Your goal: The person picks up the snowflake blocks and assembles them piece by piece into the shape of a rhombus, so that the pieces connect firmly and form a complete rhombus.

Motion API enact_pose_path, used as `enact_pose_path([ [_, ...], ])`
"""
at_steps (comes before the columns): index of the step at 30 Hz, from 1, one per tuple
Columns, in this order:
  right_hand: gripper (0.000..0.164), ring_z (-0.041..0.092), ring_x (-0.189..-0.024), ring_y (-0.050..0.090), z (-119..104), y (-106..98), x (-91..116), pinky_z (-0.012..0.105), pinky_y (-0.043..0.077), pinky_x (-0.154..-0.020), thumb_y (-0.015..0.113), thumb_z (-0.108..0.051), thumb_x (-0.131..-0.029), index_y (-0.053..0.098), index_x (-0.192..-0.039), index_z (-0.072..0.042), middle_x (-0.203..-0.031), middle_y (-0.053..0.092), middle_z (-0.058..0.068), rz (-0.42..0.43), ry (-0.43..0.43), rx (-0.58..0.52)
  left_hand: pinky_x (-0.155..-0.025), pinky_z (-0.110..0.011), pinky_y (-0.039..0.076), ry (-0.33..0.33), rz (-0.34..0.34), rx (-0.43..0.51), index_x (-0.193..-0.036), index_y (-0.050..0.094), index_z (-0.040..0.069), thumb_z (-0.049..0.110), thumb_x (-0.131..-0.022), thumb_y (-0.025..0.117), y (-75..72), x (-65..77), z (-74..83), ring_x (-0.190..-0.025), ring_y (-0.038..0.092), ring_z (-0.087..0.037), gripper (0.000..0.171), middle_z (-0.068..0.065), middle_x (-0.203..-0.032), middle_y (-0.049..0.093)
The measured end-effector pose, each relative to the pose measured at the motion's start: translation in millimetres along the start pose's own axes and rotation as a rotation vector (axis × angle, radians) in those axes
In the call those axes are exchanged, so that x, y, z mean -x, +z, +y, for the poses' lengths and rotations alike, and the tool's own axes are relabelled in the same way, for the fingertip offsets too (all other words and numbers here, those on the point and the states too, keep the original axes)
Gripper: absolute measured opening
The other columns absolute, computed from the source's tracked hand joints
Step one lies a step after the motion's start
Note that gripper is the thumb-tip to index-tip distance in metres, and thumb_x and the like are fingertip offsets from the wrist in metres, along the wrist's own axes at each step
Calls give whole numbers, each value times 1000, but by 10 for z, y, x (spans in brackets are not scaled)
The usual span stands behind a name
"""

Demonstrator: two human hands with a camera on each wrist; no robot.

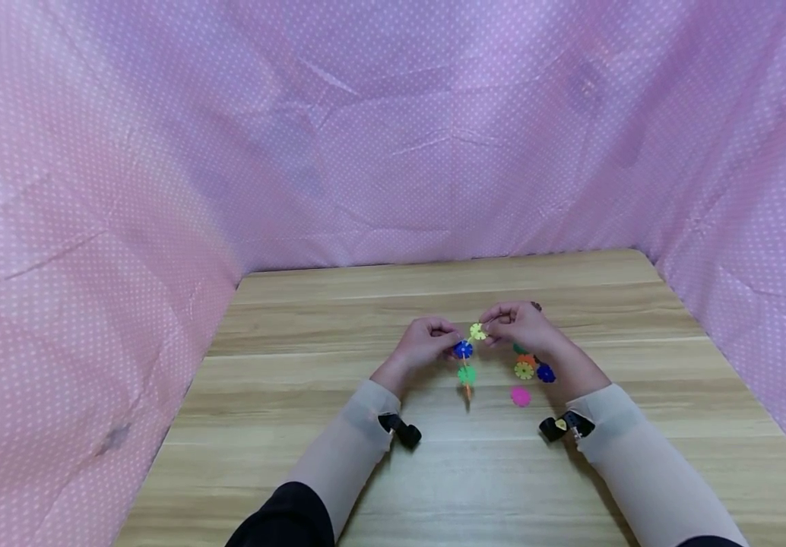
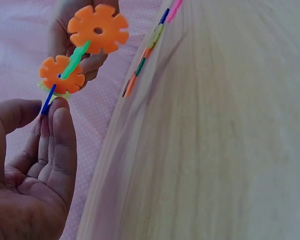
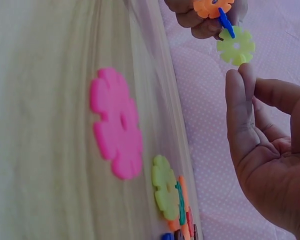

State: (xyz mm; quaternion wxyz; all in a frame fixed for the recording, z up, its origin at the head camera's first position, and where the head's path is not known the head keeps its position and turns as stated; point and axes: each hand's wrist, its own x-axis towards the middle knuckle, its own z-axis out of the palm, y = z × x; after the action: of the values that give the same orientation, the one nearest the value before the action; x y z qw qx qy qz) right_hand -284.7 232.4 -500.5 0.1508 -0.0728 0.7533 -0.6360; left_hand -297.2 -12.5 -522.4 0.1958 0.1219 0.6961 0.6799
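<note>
Left hand [image 2: 35,190], cut off below, pinches a partly hidden blue disc [image 2: 48,99].

We see a pale wood-grain table [image 1: 464,486] carrying a flat, notched pink plastic disc [image 1: 520,396]; near it, clustered together, we find a yellow-green flower-shaped plastic disc [image 1: 524,370], a dark blue one [image 1: 546,373] and an orange one [image 1: 526,358].

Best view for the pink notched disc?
Right wrist: the pink disc appears largest there, notched rim and centre hole visible, though slanted. Head shows it whole but small; left wrist, only a thin sliver at the top edge.
</note>
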Motion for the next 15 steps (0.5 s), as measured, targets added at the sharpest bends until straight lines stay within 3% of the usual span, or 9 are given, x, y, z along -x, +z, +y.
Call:
enact_pose_path([
  [7,27,42,-97,73,7,29,3,54,59,-92,70,-6,-101,66,-122,11,-105,75,21,-48,-11,4,-74,-32,64,46,21,-33,-109,77,-3,13,-98,77,38,14,-12,-79,73,-14,19,-10,-100,79],
  [15,26,31,-90,75,1,59,-4,48,62,-88,70,-4,-101,68,-121,12,-104,75,20,-72,-29,-1,-79,-33,63,78,22,11,-111,79,1,10,-97,78,62,27,-5,-84,75,-15,17,-11,-97,79],
])
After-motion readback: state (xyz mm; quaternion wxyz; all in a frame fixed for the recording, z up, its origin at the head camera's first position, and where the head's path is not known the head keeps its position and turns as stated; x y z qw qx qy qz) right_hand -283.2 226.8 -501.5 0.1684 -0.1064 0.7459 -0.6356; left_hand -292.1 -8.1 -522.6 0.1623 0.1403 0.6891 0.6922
